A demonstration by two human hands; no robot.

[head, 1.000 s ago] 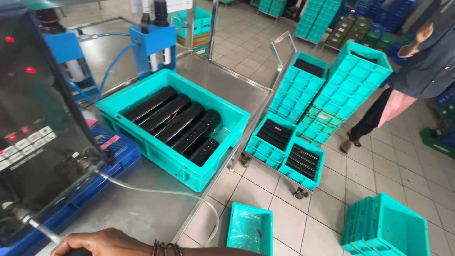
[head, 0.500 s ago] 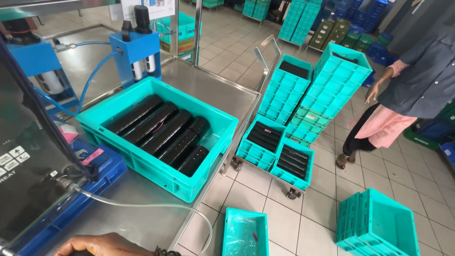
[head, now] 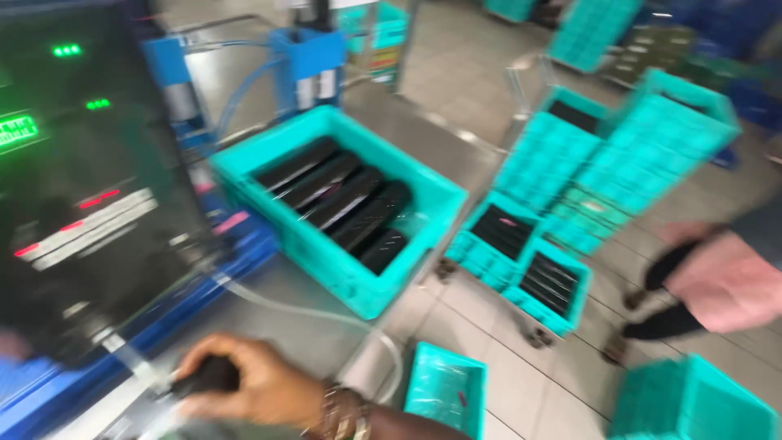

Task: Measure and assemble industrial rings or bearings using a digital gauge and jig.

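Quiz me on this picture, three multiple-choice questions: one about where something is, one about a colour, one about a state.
1. Where does the crate that holds the long black parts stand?
A. on the metal table
B. on the tiled floor
C. on a wheeled cart

2. What colour is that crate?
A. red
B. teal
C. yellow

3. What is the right hand doing?
A. lying flat and open
B. lifting a crate
C. closed round a black handle

Answers:
1 A, its base rests on the steel top beside the blue machine.
2 B, its walls and rim are teal.
3 C, the fingers curl over the dark handle at the bottom edge.
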